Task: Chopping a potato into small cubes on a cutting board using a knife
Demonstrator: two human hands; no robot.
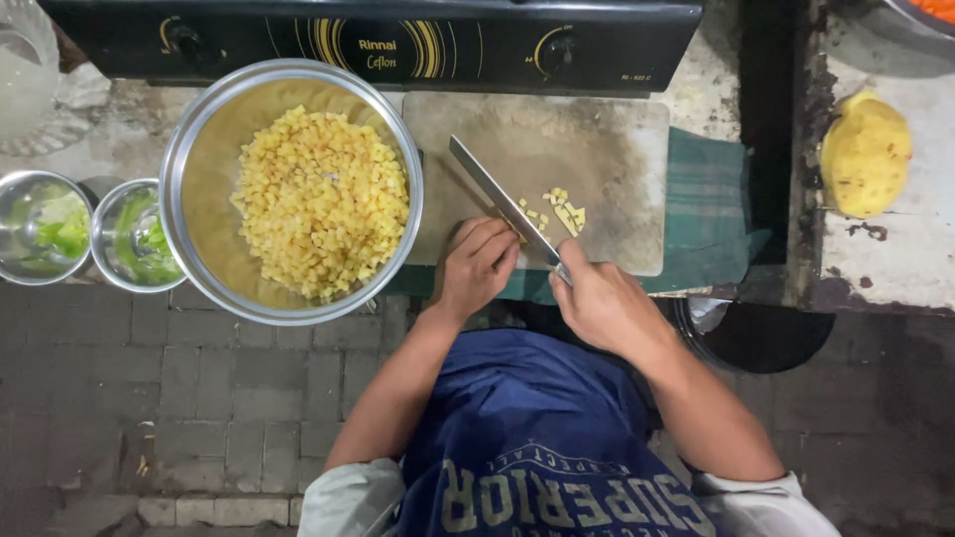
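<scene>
My right hand (pixel 600 301) grips the handle of a long kitchen knife (pixel 492 189), whose blade lies slanted across the cutting board (pixel 607 129). Beside the blade, my left hand (pixel 476 264) rests curled on the board's near edge, its fingers against the flat of the blade; whether it holds anything I cannot tell. A few small yellow cubes (pixel 562 211) lie on the board just right of the knife. A large steel bowl (pixel 189 179) to the left is heaped with the same diced yellow pieces (pixel 320 199).
A black gas stove (pixel 398 40) runs along the far edge. Two small steel bowls (pixel 45 227) (pixel 129 237) with green pieces stand at the left. A peeled yellow fruit (pixel 864 154) lies on the right counter. A green cloth (pixel 706 199) sits under the board.
</scene>
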